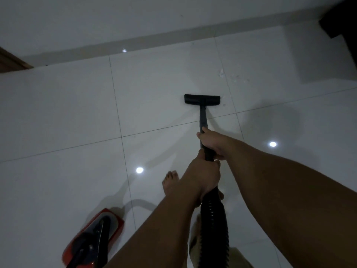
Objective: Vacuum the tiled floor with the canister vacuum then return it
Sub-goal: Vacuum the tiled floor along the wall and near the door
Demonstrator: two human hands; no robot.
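Note:
The black floor nozzle (202, 99) rests flat on the white tiled floor (154, 89), joined to a dark wand (203, 118) that runs back toward me. My right hand (213, 143) grips the wand higher up. Just behind it, my left hand (202, 175) is wrapped around the ribbed black hose (214, 225) where it meets the wand. The red and black canister vacuum (94, 240) sits on the floor at the lower left, close to my bare foot (171, 182).
A white wall with a pale skirting strip (135, 45) runs across the top. A wooden door frame (11, 60) shows at the far left. Dark furniture (342, 18) fills the top right corner. Small pale debris (222, 72) lies beyond the nozzle.

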